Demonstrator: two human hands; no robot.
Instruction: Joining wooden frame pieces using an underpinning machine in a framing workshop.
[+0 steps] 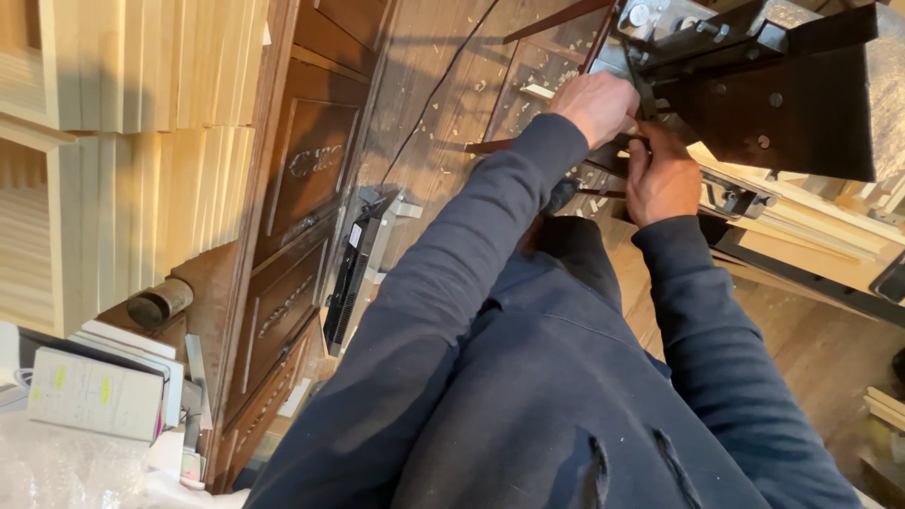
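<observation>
Head view shows, far left, stacked pale boards (141, 66), then a dark wooden cabinet (302, 188). Right of these, your left hand (596, 104) rests curled on the black metal machine (782, 94); whether its fingers clamp anything, you cannot tell. Your right hand (663, 179) has its fingers closed around a small part at the machine's near edge. Judge the machine heavy, stiff and hard-edged; take hold by the frame, away from moving parts.

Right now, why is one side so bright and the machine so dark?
In the head view, strong light washes out the pale wood boards; the black machine sits in shadow, hiding detail where the left hand and right hand work.
</observation>
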